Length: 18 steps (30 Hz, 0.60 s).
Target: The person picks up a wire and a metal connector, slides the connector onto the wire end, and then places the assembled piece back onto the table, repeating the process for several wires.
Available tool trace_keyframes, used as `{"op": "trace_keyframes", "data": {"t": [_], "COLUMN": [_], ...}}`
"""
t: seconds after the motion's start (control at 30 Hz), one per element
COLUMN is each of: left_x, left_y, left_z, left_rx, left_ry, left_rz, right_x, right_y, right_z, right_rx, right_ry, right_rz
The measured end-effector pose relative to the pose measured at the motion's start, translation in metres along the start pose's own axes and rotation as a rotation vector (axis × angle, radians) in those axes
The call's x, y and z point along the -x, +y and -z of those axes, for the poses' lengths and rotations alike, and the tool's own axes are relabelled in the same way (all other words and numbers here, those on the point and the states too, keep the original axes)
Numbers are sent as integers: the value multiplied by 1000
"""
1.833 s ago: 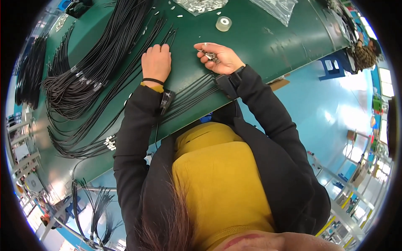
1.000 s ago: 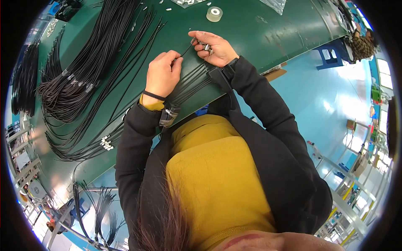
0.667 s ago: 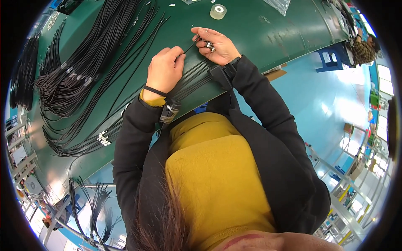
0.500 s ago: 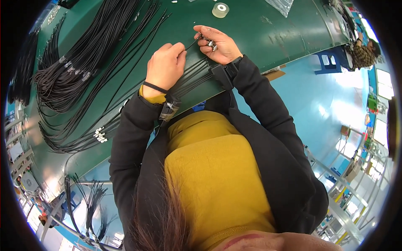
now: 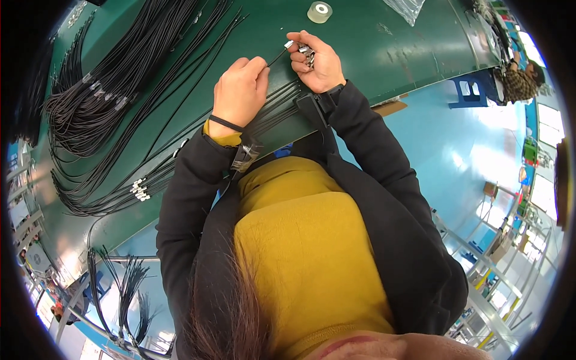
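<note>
My left hand [image 5: 240, 90] is closed round a thin black cable [image 5: 276, 58], whose end sticks out to the upper right past the thumb. At that end, a small silvery connector piece [image 5: 288, 44] sits at the thumb and index fingertips of my right hand [image 5: 326, 65]. Whether the piece is on the cable or only touching it is too small to tell. Several more metal pieces [image 5: 308, 55] lie in the curled fingers and palm of that right hand. Below both hands, a row of black cables [image 5: 273, 111] runs along the near edge of the green table [image 5: 360, 66].
Thick bundles of black cables [image 5: 129, 66] cover the table's left side. White connector ends [image 5: 140, 190] are grouped nearer me. A tape roll [image 5: 320, 12] and a clear plastic bag [image 5: 407, 9] lie at the far side. Another person [image 5: 523, 81] is at the right, beside a blue stool [image 5: 471, 91].
My right hand has shifted slightly up and tilted open more, showing the metal pieces in it. A silvery piece now shows at its fingertips by the cable end. My left hand has barely moved.
</note>
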<state>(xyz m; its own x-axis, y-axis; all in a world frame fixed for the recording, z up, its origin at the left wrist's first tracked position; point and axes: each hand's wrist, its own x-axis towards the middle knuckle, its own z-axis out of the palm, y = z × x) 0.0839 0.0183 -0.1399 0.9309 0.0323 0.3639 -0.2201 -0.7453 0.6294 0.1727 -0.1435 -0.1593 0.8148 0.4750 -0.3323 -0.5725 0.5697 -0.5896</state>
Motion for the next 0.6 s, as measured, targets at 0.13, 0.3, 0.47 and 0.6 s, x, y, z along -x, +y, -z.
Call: {"op": "trace_keyframes", "data": {"t": [0.13, 0.3, 0.47, 0.6], "left_x": [1, -4, -13, -12], "left_y": [-1, 3, 6, 10], "left_z": [0, -8, -13, -7], "left_rx": [-32, 119, 211, 175], "left_ry": [5, 48, 108, 114], "left_rz": [-21, 48, 61, 78], "right_x": [6, 13, 17, 16], "right_y": [-5, -1, 0, -16], "right_z": [-1, -11, -12, -2], "right_rx": [252, 509, 393, 134], "right_ry": [-30, -18, -74, -159], "right_rz": [11, 64, 72, -12]}}
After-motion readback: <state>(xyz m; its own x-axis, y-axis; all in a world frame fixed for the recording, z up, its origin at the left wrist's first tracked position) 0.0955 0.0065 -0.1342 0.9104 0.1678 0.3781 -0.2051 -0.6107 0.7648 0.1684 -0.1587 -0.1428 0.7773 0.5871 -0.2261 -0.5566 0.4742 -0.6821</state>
